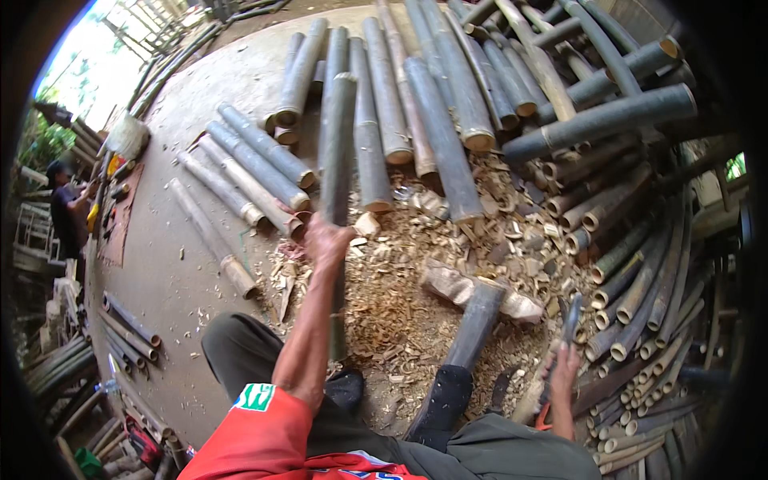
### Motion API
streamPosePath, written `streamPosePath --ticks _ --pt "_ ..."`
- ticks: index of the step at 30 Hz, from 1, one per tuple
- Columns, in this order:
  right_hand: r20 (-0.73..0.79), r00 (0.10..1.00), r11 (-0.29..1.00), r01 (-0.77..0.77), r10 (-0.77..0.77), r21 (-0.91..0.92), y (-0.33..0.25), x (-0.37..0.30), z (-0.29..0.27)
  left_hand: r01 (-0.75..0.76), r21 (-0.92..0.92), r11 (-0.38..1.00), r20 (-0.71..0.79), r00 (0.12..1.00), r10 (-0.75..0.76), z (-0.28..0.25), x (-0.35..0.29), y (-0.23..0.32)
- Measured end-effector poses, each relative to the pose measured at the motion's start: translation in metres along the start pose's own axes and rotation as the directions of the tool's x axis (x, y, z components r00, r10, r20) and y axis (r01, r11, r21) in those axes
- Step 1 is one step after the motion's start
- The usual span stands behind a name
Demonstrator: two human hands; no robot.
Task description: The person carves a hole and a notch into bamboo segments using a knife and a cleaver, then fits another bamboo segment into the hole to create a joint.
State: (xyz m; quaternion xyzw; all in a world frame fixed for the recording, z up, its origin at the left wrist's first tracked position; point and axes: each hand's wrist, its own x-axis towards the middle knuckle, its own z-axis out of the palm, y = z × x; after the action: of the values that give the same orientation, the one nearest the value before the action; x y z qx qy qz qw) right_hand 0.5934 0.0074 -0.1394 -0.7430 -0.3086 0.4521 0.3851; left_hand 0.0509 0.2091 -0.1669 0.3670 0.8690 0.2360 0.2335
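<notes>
Pole: grey-green bamboo pole (pixel 337 160), long, stood upright over the chip pile (pixel 400 312).
Left hand (pixel 326 240): fingers closed round the pole's middle.
Right hand (pixel 562 370): gripped a dark-bladed knife (pixel 570 318), wooden handle.

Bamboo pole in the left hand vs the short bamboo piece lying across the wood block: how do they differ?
The long grey-green bamboo pole is gripped mid-length by the left hand and hangs clear of the chip-strewn ground; the short dark bamboo piece is in no hand and leans on the pale wooden block. The pole looks much longer and slimmer, the piece stubby and thicker. Both are round, greyish bamboo culms.
</notes>
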Motion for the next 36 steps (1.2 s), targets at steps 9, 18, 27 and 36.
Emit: streamPosePath --ticks 9,18,27,36 --pt "0.006 1.0 0.738 0.001 -0.007 0.675 -0.044 0.005 0.102 -0.47 -0.294 0.832 0.748 0.429 0.506 0.043 -0.179 0.143" --pt "-0.157 0.977 0.647 -0.028 -0.143 -0.762 -0.006 -0.04 0.004 -0.597 -0.11 0.795 0.666 0.549 0.504 0.07 -0.126 0.118" --pt "-0.259 0.937 0.607 -0.348 0.233 -0.714 0.18 -0.111 -0.074 -0.824 -0.302 0.48 0.731 0.122 0.671 0.061 -0.056 0.129" --pt "-0.165 0.973 0.977 -0.135 0.162 0.163 0.078 -0.115 -0.046 -0.945 -0.173 0.278 0.771 0.046 0.635 0.072 -0.066 0.114"
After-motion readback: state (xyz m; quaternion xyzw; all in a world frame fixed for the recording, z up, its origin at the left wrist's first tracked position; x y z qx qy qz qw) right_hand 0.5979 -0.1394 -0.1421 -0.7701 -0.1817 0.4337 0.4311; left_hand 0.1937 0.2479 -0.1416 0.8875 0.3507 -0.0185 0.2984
